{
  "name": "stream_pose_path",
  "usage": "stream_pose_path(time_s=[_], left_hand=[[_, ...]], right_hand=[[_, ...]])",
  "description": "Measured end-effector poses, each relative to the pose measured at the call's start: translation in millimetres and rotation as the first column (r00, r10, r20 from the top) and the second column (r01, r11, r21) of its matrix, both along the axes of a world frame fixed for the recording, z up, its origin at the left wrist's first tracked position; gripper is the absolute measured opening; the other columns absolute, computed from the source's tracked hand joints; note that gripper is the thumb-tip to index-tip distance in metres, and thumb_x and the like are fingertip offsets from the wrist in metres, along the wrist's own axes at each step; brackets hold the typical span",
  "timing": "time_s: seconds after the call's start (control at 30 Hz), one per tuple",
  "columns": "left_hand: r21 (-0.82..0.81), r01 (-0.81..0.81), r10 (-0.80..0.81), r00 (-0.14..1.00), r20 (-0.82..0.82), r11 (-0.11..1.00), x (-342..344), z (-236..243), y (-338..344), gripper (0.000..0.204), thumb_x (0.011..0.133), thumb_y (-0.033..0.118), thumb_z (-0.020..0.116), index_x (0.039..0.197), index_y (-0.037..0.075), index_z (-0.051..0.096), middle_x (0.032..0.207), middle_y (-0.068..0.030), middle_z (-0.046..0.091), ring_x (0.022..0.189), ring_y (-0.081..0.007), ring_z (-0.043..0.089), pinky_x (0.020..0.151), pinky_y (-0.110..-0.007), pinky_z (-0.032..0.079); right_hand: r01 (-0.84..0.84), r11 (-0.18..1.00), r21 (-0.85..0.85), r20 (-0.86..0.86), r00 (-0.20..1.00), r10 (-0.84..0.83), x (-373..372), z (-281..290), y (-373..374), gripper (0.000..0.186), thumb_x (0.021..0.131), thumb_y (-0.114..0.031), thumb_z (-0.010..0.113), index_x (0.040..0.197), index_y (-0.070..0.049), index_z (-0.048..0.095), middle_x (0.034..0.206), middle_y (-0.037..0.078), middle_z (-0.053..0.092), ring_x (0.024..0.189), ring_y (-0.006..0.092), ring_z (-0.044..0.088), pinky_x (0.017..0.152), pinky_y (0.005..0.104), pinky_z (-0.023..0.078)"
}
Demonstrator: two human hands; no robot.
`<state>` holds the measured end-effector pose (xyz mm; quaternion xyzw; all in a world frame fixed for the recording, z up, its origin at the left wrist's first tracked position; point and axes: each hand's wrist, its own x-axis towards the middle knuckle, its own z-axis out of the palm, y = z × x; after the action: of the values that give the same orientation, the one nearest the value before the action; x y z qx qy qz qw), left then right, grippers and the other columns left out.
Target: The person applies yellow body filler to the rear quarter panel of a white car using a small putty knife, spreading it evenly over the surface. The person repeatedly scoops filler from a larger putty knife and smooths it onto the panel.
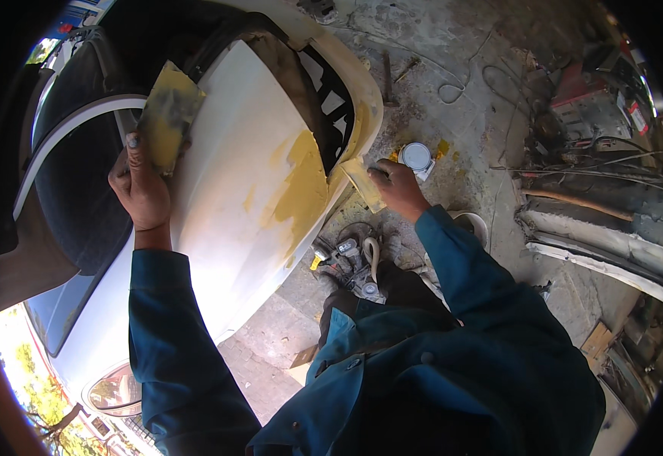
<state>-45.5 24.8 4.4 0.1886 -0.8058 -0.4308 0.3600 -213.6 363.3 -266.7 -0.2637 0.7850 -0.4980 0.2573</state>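
Note:
My left hand [143, 182] grips a flat rectangular board [170, 115] smeared with yellow body filler, thumb across its face. It is held up over the white car panel [233, 152]. Yellow filler [301, 186] lies in an uneven patch along the panel's right edge. My right hand [400, 190] is closed on a flat yellowish spreader [363, 185]. The spreader is at the edge of the car body, just right of the patch; whether it touches the body I cannot tell.
A round can [415, 156] stands on the stained floor beyond my right hand. A pale bucket [471, 226] is partly hidden by my right sleeve. Power tools with a hose [350, 251] lie near my feet. Car parts and a wooden handle [582, 201] are piled at right.

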Motion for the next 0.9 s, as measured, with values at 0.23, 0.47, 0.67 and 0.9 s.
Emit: stream_pose_path(time_s=[0.23, 0.47, 0.67, 0.9], left_hand=[[-0.044, -0.023, 0.024, 1.000, 0.015, 0.999, 1.0, -1.5, -4.3, 0.055, 0.114, 0.044, 0.058, 0.103, -0.007, 0.074, 0.092, -0.0095, 0.075, 0.080, -0.0130, 0.065, 0.075, -0.029, 0.052], [-0.013, -0.007, 0.008, 0.999, 0.048, 1.000, -0.7, -6.7, -8.1, 0.055, 0.117, 0.043, 0.049, 0.117, -0.007, 0.073, 0.098, -0.0099, 0.077, 0.084, -0.0159, 0.070, 0.074, -0.027, 0.052], [0.006, -0.042, 0.042, 0.998, 0.049, 0.999, 0.9, -1.2, -1.0, 0.057, 0.116, 0.046, 0.050, 0.110, -0.006, 0.073, 0.096, -0.0086, 0.075, 0.082, -0.0146, 0.065, 0.078, -0.029, 0.049], [0.039, -0.059, 0.056, 0.995, 0.078, 0.998, 4.6, -1.5, -12.1, 0.058, 0.115, 0.049, 0.050, 0.110, -0.004, 0.073, 0.097, -0.0081, 0.072, 0.090, -0.0171, 0.066, 0.087, -0.035, 0.056]], right_hand=[[-0.055, 0.998, -0.043, -0.042, 0.998, 0.053, 17.1, -4.1, 0.5, 0.036, 0.104, -0.024, 0.068, 0.126, 0.004, 0.072, 0.114, 0.027, 0.076, 0.107, 0.0433, 0.074, 0.091, 0.0460, 0.058], [-0.121, 0.992, -0.036, -0.043, 0.992, 0.119, 13.5, -29.0, -5.9, 0.034, 0.103, -0.025, 0.069, 0.124, 0.001, 0.074, 0.114, 0.027, 0.076, 0.103, 0.0434, 0.074, 0.088, 0.0475, 0.058], [0.098, 0.981, -0.166, 0.005, 0.995, -0.098, 9.7, -17.1, 3.3, 0.027, 0.104, -0.022, 0.069, 0.114, 0.003, 0.074, 0.101, 0.025, 0.075, 0.089, 0.0348, 0.073, 0.080, 0.0436, 0.057], [0.206, 0.962, -0.182, 0.351, 0.927, -0.132, 35.1, -35.6, 35.8, 0.032, 0.104, -0.027, 0.072, 0.116, 0.002, 0.074, 0.094, 0.008, 0.071, 0.089, 0.0132, 0.058, 0.081, 0.0361, 0.049]])
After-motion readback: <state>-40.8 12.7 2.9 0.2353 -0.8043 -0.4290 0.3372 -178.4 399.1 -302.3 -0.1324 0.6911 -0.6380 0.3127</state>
